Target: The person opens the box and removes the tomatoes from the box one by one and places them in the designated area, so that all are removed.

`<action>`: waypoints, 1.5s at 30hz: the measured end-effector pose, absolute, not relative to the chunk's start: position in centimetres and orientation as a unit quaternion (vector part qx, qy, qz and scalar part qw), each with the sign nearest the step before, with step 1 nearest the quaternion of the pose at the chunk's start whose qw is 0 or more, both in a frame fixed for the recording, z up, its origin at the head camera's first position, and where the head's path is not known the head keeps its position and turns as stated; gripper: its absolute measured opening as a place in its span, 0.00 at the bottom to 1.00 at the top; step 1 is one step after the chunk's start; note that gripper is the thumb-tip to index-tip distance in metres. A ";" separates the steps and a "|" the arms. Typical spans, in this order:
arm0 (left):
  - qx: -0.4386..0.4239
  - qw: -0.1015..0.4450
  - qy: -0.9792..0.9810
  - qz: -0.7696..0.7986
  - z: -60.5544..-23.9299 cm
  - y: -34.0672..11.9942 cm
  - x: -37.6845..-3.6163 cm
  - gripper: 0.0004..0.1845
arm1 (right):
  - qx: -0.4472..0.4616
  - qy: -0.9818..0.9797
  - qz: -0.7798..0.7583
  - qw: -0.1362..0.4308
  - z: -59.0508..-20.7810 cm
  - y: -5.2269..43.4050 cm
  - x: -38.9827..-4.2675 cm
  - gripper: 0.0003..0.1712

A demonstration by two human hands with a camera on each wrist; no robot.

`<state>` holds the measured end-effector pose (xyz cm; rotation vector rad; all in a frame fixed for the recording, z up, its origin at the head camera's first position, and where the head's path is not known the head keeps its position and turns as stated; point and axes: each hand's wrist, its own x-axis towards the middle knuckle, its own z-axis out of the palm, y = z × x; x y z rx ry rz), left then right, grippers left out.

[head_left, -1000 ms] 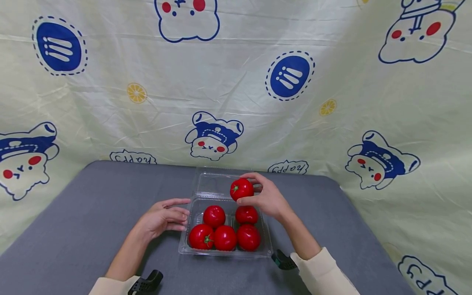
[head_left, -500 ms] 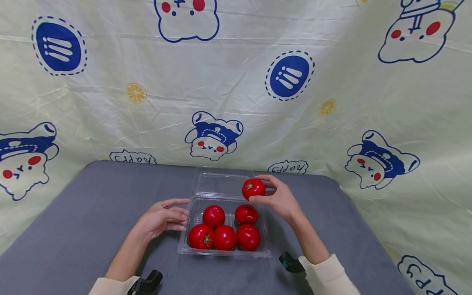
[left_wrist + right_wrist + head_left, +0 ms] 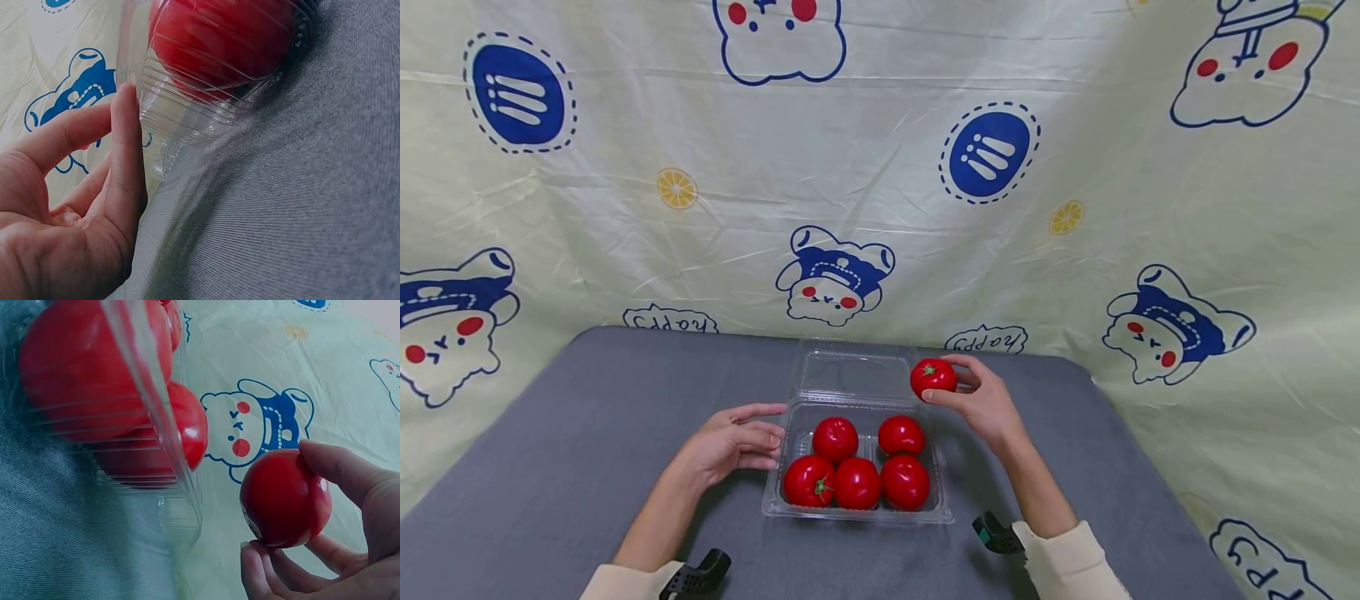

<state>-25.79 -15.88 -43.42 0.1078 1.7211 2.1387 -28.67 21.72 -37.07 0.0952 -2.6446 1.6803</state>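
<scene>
A clear plastic clamshell box (image 3: 942,505) lies open on the grey table, its lid (image 3: 856,373) folded back. Several red tomatoes (image 3: 857,483) sit inside it. My right hand (image 3: 981,400) holds one more red tomato (image 3: 933,377) in its fingertips, raised just beyond the box's right rear corner; the right wrist view shows this tomato (image 3: 285,498) pinched between thumb and fingers, beside the box wall (image 3: 150,394). My left hand (image 3: 737,440) rests with straight fingers against the box's left side, the fingers (image 3: 125,162) touching the ribbed plastic (image 3: 187,106).
A grey cloth covers the table (image 3: 587,433). A pale printed curtain (image 3: 880,167) with bears and blue badges hangs close behind and around the table's far edge. Black wrist-mount parts (image 3: 696,575) show near both sleeves.
My right hand has carried the tomato up and to the right, from above the box's back row to beyond its right rear corner. The left hand has stayed put.
</scene>
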 end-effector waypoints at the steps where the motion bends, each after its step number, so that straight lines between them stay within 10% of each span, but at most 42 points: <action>1: 0.039 0.196 0.614 0.763 -43.4 -15.9 -25.8 0.31 | 0.029 -0.841 0.540 0.005 -37.2 21.8 -28.7 0.40; 45: 0.045 0.201 0.604 0.770 -43.8 -16.1 -25.9 0.31 | -0.095 -0.854 0.507 0.070 -41.6 25.0 -31.9 0.40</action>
